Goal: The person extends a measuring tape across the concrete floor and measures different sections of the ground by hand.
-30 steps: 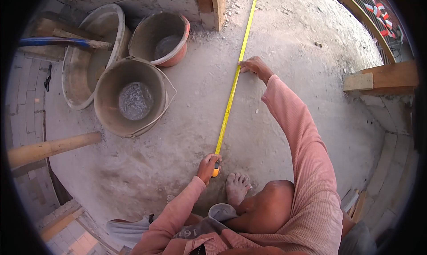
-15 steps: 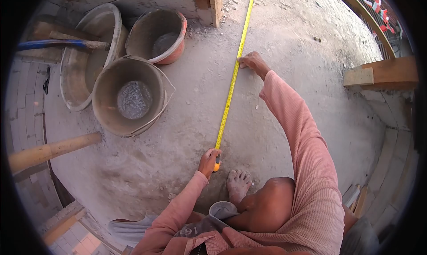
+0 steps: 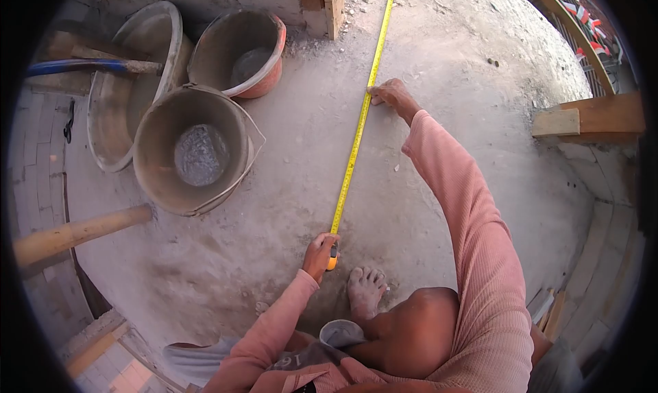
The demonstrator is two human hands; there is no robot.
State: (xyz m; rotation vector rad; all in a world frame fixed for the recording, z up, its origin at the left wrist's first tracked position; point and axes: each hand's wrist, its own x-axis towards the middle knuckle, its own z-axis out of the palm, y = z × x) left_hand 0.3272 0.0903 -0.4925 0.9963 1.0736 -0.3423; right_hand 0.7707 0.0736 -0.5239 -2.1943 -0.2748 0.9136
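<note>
The left hand's fingers clasp the tape case at six o'clock, likely the sturdiest hold. Toward one o'clock runs the blade, probably springy, easily kinked; the right hand's fingers meet its edge, pinch unclear.

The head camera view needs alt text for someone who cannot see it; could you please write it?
The left hand holds a tape measure case while the right hand touches its yellow blade, stretched across a dusty floor. Two buckets and a tub stand at upper left.
</note>
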